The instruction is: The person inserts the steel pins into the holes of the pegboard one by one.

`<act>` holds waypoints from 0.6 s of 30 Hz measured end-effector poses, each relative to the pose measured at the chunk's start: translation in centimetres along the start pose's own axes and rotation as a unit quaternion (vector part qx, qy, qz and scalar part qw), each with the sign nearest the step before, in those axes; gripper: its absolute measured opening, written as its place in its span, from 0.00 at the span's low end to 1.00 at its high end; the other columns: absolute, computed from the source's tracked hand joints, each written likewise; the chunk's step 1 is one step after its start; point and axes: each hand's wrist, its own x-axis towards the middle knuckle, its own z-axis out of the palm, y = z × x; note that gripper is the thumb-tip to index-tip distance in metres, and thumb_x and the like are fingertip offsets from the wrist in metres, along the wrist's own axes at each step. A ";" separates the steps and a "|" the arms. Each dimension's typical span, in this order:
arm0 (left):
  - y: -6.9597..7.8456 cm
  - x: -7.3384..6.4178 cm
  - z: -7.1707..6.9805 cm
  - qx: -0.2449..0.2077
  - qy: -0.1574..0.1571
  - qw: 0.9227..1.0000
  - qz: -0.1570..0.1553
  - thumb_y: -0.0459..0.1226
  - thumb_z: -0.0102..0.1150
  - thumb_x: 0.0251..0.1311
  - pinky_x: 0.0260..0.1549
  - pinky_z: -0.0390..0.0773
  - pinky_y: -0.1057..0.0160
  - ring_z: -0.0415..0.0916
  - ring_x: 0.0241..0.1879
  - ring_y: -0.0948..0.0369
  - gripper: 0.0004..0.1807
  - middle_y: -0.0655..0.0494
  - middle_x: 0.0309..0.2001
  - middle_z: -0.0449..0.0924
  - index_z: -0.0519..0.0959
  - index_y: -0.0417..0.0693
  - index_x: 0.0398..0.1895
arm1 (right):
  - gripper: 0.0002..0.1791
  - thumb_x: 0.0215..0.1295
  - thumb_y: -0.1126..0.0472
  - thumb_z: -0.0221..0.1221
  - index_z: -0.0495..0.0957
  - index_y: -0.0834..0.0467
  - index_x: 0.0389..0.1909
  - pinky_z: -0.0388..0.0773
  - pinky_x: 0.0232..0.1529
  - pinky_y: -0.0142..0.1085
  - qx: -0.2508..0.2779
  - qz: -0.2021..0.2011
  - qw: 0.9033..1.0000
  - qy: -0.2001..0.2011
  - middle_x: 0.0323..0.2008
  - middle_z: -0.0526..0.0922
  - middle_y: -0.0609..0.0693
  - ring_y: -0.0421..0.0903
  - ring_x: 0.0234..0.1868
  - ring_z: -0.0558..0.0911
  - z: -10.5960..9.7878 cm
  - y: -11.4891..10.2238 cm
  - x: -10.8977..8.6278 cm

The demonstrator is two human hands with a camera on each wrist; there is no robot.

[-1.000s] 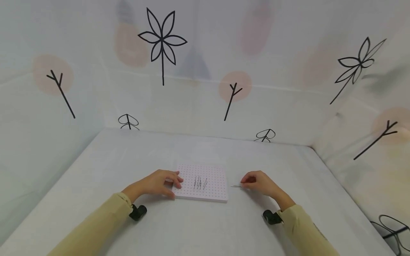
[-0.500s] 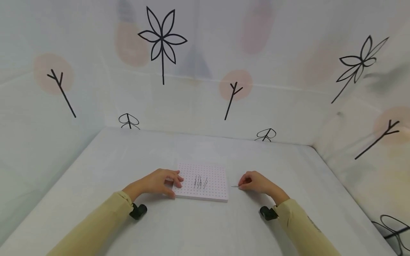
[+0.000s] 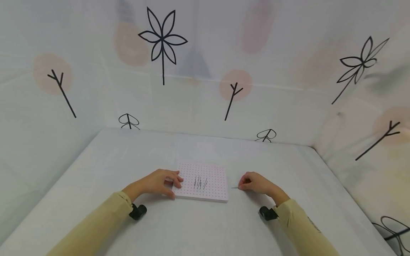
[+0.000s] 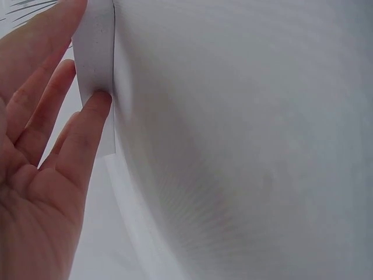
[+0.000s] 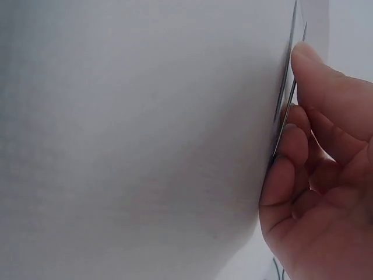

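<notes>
A white square board patterned with a grid of small dots or holes lies mid-table. Several thin dark needles show on its face, leaning slightly. My left hand holds the board's near left corner, the thumb against its side wall and the other fingers over the left edge. Right of the board, my right hand pinches a thin metal needle low over the table, its tip pointing toward the board. A second long needle runs alongside it in the right wrist view.
The white-covered table reaches back to a pale curtain printed with flowers and twigs. Dark wrist cameras sit under both cuffs. Light yellow sleeves cover both forearms.
My right hand has shifted slightly left toward the board, and less of the needles shows past its fingertips. The left hand and the board have stayed in place.
</notes>
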 end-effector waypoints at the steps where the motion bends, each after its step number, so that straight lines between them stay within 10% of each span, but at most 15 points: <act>1: 0.0 0.0 0.0 0.000 0.000 1.000 0.000 0.35 0.73 0.42 0.60 0.64 0.53 0.59 0.65 0.52 0.13 0.57 0.53 0.77 0.83 0.53 0.34 | 0.04 0.60 0.63 0.61 0.76 0.61 0.30 0.69 0.35 0.36 -0.002 0.000 1.000 -0.001 0.28 0.75 0.46 0.44 0.32 0.70 0.0 0.0 0.0; 18: -0.2 0.0 0.1 -0.015 0.001 1.000 -0.005 0.34 0.73 0.41 0.58 0.67 0.56 0.59 0.65 0.52 0.13 0.56 0.53 0.77 0.83 0.54 0.33 | 0.09 0.60 0.66 0.61 0.82 0.59 0.41 0.74 0.33 0.30 0.017 -0.029 0.995 0.096 0.32 0.79 0.46 0.43 0.33 0.74 0.9 -1.4 0.3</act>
